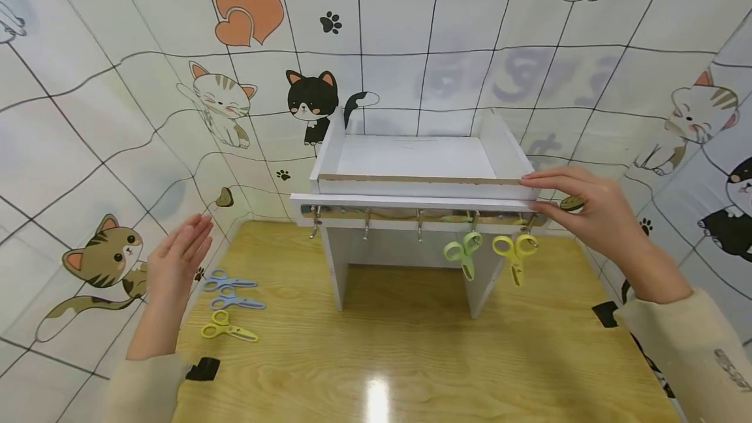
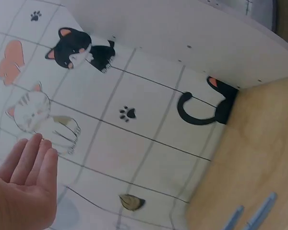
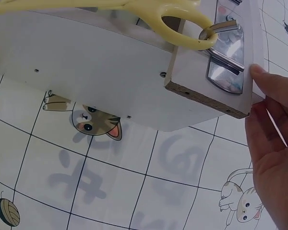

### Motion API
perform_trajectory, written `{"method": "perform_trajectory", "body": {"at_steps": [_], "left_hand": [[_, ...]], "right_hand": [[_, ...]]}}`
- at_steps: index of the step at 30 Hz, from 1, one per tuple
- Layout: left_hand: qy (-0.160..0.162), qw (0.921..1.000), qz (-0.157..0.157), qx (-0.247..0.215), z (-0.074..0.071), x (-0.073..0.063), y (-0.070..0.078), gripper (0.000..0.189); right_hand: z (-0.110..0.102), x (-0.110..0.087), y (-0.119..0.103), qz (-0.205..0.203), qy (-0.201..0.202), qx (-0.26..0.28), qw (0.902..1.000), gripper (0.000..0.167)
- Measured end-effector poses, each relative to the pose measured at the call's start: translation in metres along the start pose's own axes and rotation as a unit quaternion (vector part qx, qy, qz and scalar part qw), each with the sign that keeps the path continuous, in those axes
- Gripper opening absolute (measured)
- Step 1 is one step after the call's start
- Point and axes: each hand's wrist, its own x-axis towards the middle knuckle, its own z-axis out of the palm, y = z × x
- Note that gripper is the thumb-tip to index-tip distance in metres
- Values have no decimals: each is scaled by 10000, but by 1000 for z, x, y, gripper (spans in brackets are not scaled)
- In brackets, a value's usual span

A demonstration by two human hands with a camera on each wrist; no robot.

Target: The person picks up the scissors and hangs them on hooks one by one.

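A white shelf rack with a row of metal hooks stands on the table. My right hand holds its right end, the thumb at the front board and the fingers at the upper tray's corner. From the rightmost hook hang yellow scissors, large in the right wrist view near the hook plate. Green scissors hang on the hook beside them. My left hand is raised left of the rack, its fingers extended and holding nothing. Below it lie two blue scissors and yellow scissors.
Three hooks to the left carry nothing. The rack's side panels stand on the wooden table. A cat-patterned sheet surrounds the back and sides. Black tape patches mark the table at left and right.
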Motion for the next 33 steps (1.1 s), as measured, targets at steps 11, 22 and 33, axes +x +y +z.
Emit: {"method": "perform_trajectory", "body": {"at_steps": [11, 22, 33], "left_hand": [[-197, 9283, -3349, -1601, -141, -58, -49, 61], [-202, 8651, -4431, -2340, -196, -91, -93, 51], [1036, 8859, -4382, -1115, -175, -69, -100, 30]], "right_hand": [[1, 1, -2, 176, -52, -81, 9998, 60], [3, 1, -3, 152, -17, -103, 9998, 54], [3, -1, 0, 146, 80, -107, 9998, 51]]}}
